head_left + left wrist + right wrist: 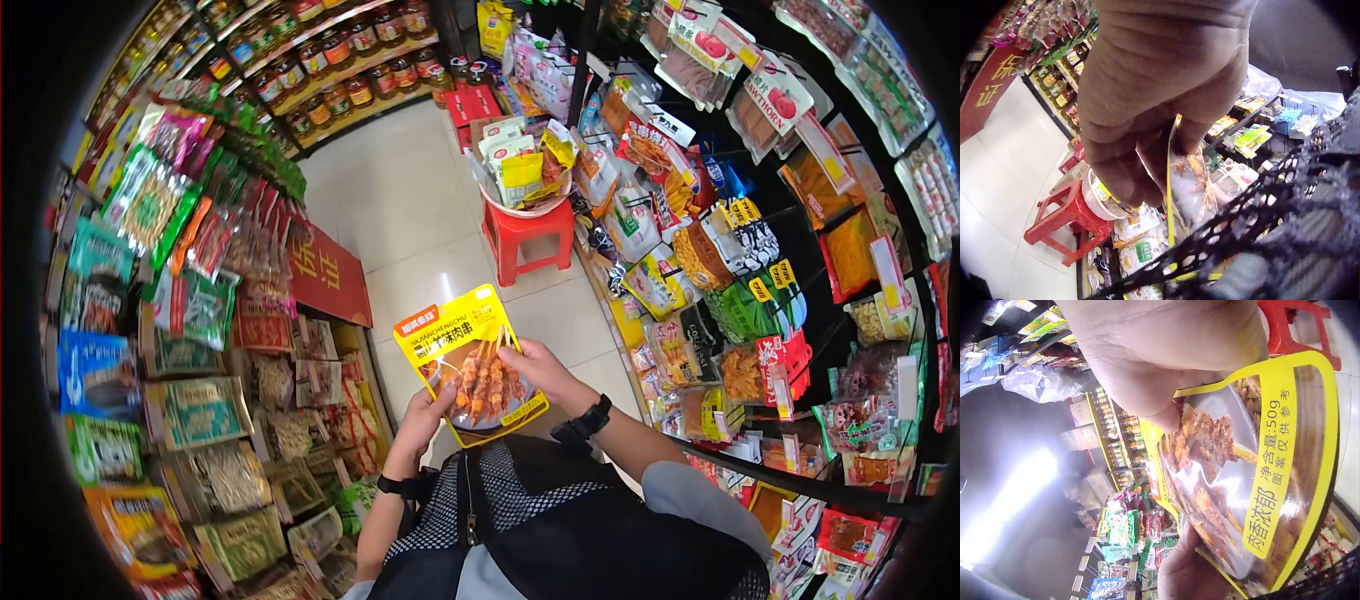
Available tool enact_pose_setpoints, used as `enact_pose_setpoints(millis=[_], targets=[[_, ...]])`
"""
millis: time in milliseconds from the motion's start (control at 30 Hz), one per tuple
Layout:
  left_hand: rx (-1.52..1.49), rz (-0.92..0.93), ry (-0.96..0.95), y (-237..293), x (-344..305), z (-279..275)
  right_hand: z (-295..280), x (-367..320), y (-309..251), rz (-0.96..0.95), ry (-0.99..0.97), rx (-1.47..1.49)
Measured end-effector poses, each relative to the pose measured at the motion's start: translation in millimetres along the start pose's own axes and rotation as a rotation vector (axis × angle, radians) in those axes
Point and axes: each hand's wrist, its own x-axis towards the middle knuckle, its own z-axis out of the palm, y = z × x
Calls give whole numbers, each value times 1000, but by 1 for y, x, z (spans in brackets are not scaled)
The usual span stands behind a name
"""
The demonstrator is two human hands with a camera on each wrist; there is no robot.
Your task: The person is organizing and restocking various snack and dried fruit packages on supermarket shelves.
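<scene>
A yellow-edged snack packet (470, 325) with pictures of meat skewers is held up in front of the body, its printed front facing the head camera. My left hand (424, 415) pinches its lower left edge, the thumb lying over the front. On the other side my right hand (545, 374) grips the right edge, thumb on the front. The left wrist view shows the packet (1170, 187) nearly edge-on, with the fingers of the left hand (1160, 81) behind it. Close up in the right wrist view, the packet (1279, 512) reads 50g beside the right hand (1179, 337).
Racks of hanging snack packets (205, 410) line the left, and more packets (740, 240) hang on the right. A red stool (530, 245) bearing a basket of packets stands ahead on the tiled floor (400, 190). Jars (360, 90) fill shelves at the back. A black bag (560, 520) covers my front.
</scene>
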Motion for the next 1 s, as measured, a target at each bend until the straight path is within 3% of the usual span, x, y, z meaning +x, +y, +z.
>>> enact_pose_setpoints(millis=[167, 300, 433, 667, 800, 933, 1000], targets=[[-36, 0, 9, 58, 71, -18, -24, 74, -33, -13, 47, -91], [-12, -70, -95, 84, 142, -70, -24, 134, -47, 9, 134, -140], [101, -3, -195, 127, 225, -103, -35, 205, -71, 16, 255, -195], [363, 104, -405, 204, 334, -196, -4, 313, -105, 76, 418, -317], [391, 60, -488, 235, 376, -206, 3, 334, -119, -5, 492, -228], [280, -28, -522, 262, 415, -194, -3, 354, -138, 96, 651, -203], [275, -48, -534, 280, 434, -187, -17, 369, -131, 31, 677, -98]])
